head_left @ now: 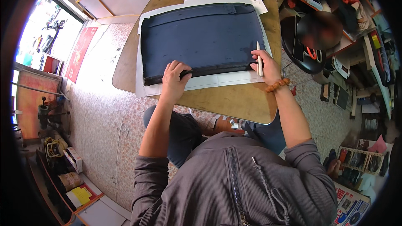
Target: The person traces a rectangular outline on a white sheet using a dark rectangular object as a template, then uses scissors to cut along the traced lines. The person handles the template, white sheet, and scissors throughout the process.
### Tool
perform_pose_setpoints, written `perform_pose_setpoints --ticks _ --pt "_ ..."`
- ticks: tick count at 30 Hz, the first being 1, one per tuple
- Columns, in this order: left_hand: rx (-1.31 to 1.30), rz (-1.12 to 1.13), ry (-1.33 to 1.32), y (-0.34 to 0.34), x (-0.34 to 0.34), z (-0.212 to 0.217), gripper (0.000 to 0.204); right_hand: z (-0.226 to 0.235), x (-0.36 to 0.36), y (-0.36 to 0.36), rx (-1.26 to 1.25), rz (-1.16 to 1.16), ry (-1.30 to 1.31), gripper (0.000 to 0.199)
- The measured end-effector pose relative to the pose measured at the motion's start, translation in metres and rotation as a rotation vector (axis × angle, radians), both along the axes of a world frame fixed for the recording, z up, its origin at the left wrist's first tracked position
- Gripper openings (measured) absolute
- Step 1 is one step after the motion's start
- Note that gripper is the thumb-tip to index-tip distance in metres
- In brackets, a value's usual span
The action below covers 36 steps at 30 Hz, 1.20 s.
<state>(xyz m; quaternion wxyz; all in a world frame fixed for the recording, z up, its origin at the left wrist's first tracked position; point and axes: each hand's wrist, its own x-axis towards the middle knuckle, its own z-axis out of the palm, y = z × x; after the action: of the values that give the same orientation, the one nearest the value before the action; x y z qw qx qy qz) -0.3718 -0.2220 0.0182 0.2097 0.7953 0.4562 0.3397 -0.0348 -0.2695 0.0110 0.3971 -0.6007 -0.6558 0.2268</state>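
Observation:
A large dark blue rectangular panel [201,37], leather-like with a black folded edge along its near side, lies on white paper sheets [209,80] on the wooden table. My left hand [175,75] is closed on the near edge, left of its middle, its fingers curled over the black strip. At the near right corner, my right hand [268,65] holds a slim pale pen [259,60] pointing away from me. The fingertips of that hand also touch the panel's corner. A band crosses the panel's far part.
The worn wooden table [234,100] has rounded corners and stands over my knees. A black stool [307,56] is beyond its right side. Crowded shelves [368,29] line the right, and a red mat [81,52] lies on the floor by the doorway at left.

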Motion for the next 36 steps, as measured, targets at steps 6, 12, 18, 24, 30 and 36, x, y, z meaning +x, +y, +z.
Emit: perform_pose_setpoints --ticks 6,12,18,24,30,36 --pt "0.014 -0.013 0.078 0.001 0.001 0.002 0.020 0.001 -0.001 0.000 -0.004 -0.008 -0.021 0.041" --pt "-0.028 -0.020 0.103 0.002 0.002 0.004 0.021 0.004 -0.002 -0.001 -0.038 -0.019 0.001 0.040" --pt "-0.031 -0.035 0.112 0.002 0.003 0.005 0.021 0.004 -0.001 -0.001 -0.037 -0.019 -0.017 0.040" --pt "-0.053 -0.038 0.124 0.003 0.001 0.003 0.020 0.002 0.001 -0.001 -0.017 -0.011 -0.033 0.039" --pt "-0.041 -0.049 0.144 0.004 0.000 0.006 0.021 0.005 0.003 0.000 -0.007 0.027 -0.052 0.039" --pt "0.044 -0.024 0.057 0.002 -0.009 0.020 0.027 0.004 0.021 -0.003 0.061 -0.005 0.368 0.038"
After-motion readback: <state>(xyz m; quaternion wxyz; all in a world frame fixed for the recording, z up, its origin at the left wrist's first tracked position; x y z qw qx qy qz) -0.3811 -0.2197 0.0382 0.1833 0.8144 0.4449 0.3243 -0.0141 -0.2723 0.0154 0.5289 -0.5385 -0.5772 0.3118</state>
